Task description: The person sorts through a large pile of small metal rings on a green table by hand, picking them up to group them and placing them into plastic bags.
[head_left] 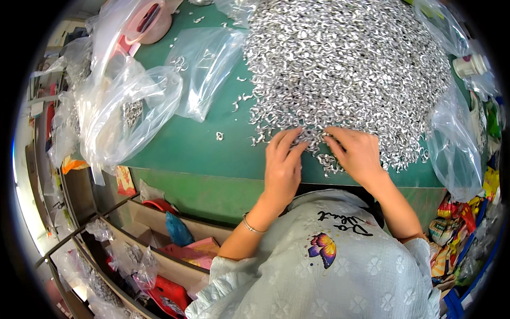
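Note:
A broad heap of small curved silver metal pieces covers much of the green table. Both hands are at its near edge, facing each other across a small loose cluster of pieces. My left hand rests its fingertips among the pieces, thumb and fingers apart. Opposite it, my right hand has bent fingers, with thumb and forefinger spaced apart at the edge of the heap. Whether a single piece lies at either hand's fingertips is too small to tell.
Clear plastic bags lie at the left, and another bag hangs over the right edge. A pink basket stands at the far left, a white jar at the right. An open drawer lies below the table's left side.

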`<state>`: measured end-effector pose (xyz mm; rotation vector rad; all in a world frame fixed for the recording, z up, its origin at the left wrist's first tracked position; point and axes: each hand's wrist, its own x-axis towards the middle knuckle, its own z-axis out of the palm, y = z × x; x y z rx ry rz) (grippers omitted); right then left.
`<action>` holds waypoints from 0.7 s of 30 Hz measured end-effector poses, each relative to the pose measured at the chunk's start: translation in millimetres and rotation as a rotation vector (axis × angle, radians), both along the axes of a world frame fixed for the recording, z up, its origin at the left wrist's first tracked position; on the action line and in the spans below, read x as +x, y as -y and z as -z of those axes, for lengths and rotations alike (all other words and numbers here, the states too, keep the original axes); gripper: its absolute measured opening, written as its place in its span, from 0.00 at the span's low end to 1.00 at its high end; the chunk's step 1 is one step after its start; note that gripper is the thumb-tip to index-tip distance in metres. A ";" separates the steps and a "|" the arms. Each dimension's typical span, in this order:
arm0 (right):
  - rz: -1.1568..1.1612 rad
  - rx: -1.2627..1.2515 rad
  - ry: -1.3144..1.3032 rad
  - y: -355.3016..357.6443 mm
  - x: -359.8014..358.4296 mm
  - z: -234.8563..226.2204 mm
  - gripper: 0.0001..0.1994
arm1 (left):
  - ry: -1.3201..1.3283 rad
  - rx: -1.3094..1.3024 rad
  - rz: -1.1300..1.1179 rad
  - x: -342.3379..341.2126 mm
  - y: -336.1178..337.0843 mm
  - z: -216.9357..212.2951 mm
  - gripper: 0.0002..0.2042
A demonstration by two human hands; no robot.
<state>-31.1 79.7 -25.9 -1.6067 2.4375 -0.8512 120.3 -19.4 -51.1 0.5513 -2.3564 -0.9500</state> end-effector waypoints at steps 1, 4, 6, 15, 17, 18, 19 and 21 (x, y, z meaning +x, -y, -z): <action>0.036 -0.040 0.011 0.4 0.5 0.0 0.09 | -0.020 0.029 0.019 -2.8 -0.5 -0.5 0.15; 0.087 0.057 -0.006 8.7 0.2 -10.9 0.17 | -0.007 0.004 0.074 -6.7 -1.1 -5.8 0.16; 0.069 0.087 -0.054 17.6 -2.2 -9.4 0.19 | 0.059 -0.046 0.046 -10.5 2.0 -14.3 0.18; -0.052 0.214 -0.089 6.6 3.2 -10.5 0.16 | 0.329 -0.173 0.020 -22.2 6.0 -8.6 0.22; -0.086 0.254 -0.050 -2.2 6.6 -15.3 0.16 | 0.244 -0.103 0.062 -14.4 7.8 -11.1 0.20; -0.105 0.271 -0.028 -6.7 7.7 -16.6 0.16 | 0.214 -0.082 0.072 -10.4 7.7 -11.2 0.19; -0.099 0.285 -0.023 -12.3 7.4 -16.2 0.16 | 0.185 -0.060 0.082 -6.6 7.5 -11.0 0.18; -0.095 0.345 -0.005 -20.0 4.1 -18.6 0.16 | 0.129 -0.016 0.081 -2.7 4.8 -13.1 0.17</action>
